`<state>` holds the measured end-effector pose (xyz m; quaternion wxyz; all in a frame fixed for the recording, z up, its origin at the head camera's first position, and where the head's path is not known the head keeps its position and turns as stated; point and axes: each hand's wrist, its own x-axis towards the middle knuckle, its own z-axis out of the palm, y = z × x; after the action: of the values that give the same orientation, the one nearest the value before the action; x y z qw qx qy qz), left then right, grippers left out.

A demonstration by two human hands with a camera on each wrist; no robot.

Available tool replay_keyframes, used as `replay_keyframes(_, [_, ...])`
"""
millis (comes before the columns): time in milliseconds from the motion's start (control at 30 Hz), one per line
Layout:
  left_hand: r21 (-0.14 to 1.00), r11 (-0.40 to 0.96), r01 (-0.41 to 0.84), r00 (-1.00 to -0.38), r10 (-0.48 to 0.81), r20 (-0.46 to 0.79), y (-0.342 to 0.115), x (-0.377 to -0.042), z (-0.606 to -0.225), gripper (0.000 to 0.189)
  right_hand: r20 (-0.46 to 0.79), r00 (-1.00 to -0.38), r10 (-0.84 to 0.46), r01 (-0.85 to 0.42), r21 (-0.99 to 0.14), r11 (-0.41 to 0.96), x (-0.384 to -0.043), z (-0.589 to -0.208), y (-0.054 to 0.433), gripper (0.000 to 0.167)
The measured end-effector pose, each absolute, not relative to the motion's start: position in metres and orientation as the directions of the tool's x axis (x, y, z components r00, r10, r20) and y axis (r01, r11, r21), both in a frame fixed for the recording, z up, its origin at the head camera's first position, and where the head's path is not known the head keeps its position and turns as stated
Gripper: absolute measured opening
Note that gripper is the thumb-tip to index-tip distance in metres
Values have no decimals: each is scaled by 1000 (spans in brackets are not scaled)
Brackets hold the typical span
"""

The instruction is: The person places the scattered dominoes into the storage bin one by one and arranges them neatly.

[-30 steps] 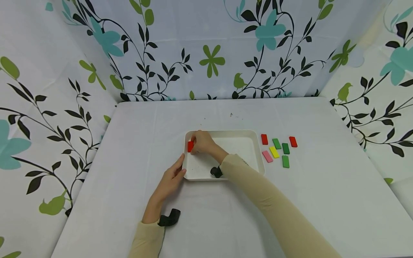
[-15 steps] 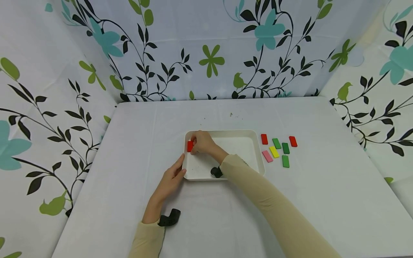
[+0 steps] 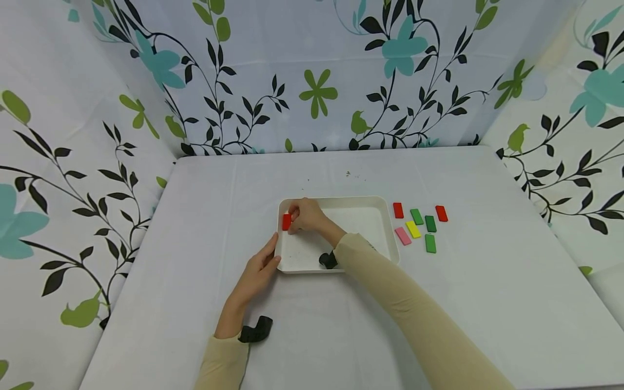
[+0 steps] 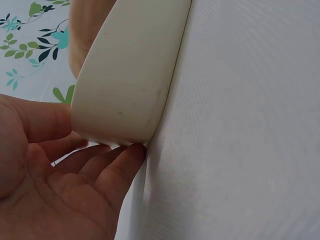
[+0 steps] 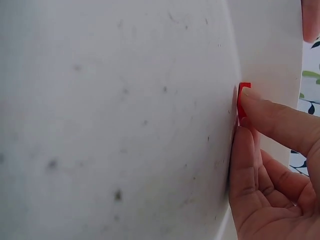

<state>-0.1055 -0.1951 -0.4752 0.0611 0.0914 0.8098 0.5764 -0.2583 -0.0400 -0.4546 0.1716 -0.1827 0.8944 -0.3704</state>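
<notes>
A shallow white rectangular tray (image 3: 341,260) lies on the table in the head view. Inside its left end is a small flat red block (image 3: 286,222), which my right hand (image 3: 308,215) pinches with thumb and fingertips. The right wrist view shows the same red block (image 5: 243,102) low against the tray's side wall, partly hidden by the thumb. My left hand (image 3: 258,273) holds the tray's left side near its front corner. In the left wrist view, its thumb and fingers touch the tray's outer wall (image 4: 125,85).
Right of the tray lie several loose blocks: red (image 3: 398,210), pink (image 3: 403,235), yellow (image 3: 413,229) and green (image 3: 430,244) among them. Tiny specks (image 3: 348,174) dot the white tablecloth behind the tray. Patterned curtains (image 3: 317,81) border the table at the back and sides.
The red block has shifted very slightly left towards the tray's side wall. Both hands stay almost where they were, and the head view has drifted a little.
</notes>
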Motion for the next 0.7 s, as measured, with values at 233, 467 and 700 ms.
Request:
replay_keyframes(233, [945,318,76,-974,225,3,-193,-105,-477,58,-203,-879,-430,-137,-758,638,-258,-452,-29,50])
replay_keyframes(467, [948,314,56,-973,228,-18,-193,-104,-476,59,-151,-880,-450,-171,-783,598,-256,-419,-8,46])
replay_keyframes(700, [949,309,56,-974,224,-15,-192,-104,-476,59,-94,-884,-457,-192,-820,539,-252,-378,32,44])
